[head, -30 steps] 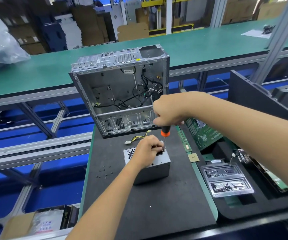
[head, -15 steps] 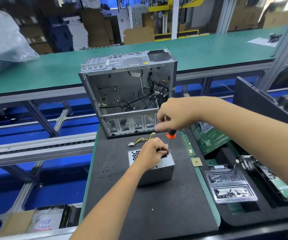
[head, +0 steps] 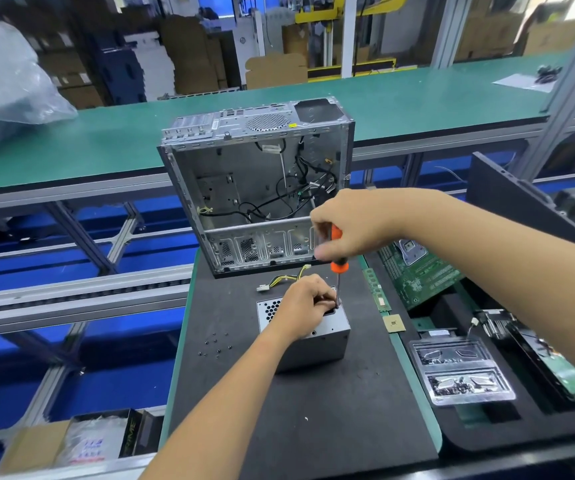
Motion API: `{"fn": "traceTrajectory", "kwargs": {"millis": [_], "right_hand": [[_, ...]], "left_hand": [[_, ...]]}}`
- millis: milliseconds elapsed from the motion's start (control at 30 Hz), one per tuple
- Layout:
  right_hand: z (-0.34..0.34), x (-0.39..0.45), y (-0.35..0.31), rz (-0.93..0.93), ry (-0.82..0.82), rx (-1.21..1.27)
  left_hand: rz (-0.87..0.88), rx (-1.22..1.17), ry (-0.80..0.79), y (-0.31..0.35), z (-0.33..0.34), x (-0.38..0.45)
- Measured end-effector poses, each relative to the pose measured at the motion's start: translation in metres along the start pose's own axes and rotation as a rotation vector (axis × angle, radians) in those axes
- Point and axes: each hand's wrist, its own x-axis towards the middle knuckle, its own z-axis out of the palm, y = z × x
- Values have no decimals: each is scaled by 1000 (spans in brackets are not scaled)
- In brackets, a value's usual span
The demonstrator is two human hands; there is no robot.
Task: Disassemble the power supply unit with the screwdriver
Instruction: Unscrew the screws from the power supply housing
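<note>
Both hands are working here: my right hand [head: 352, 230] is curling round the orange screwdriver [head: 338, 268] handle, shaft standing near upright with its tip going straight down into the power supply unit [head: 317, 341] top corner. My left hand [head: 308, 303] is gripping that top just beside the tip, holding the box on the black mat [head: 296, 410].
</note>
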Motion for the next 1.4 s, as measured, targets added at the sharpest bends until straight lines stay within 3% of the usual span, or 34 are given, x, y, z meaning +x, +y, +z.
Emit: {"fn": "traceTrajectory", "kwargs": {"millis": [67,133,267,333,467,533,633,700,767,833,900,1067,1133,1167,1233,1300,1400], "right_hand": [[2,3,0,95,13,-235],[4,6,0,42,12,-280],[-4,0,0,-137,-64,102],[-2,-2,0,-115,-58,172],[1,0,-4,130,48,-146],[3,2,-5,79,75,-195],[-2,-2,-4,-83,-41,41],[-6,-4,-3,-93,-81,159],[-2,-2,-2,-8,-35,77],[1,2,-1,73,9,-201],[4,5,0,32,42,-299],[-4,-4,4,-120,-42,198],[-3,-6,1,-100,-31,246],[-1,-5,-2,-54,-16,192],[2,-2,-7,43,29,-165],[5,2,-10,6,62,-359],[-1,1,-6,-46,24,-41]], "left_hand": [[-10,23,-5,1,0,0],[-3,41,-5,1,-1,0],[16,29,12,3,-2,-1],[12,8,8,3,-2,-1],[-9,-3,-4,2,-1,-1],[0,10,-5,2,-2,-1],[14,11,-2,3,-2,-1],[10,5,1,4,-1,-2],[-7,-5,2,3,-1,-2],[-32,-17,1,3,-1,-2],[-36,-17,-1,2,-1,-1],[12,34,10,2,-1,-1],[16,26,14,0,0,-1],[10,10,11,0,0,0],[-7,-16,4,0,1,-1],[-7,-10,7,0,1,-1],[-8,-21,9,-1,1,-1]]}}
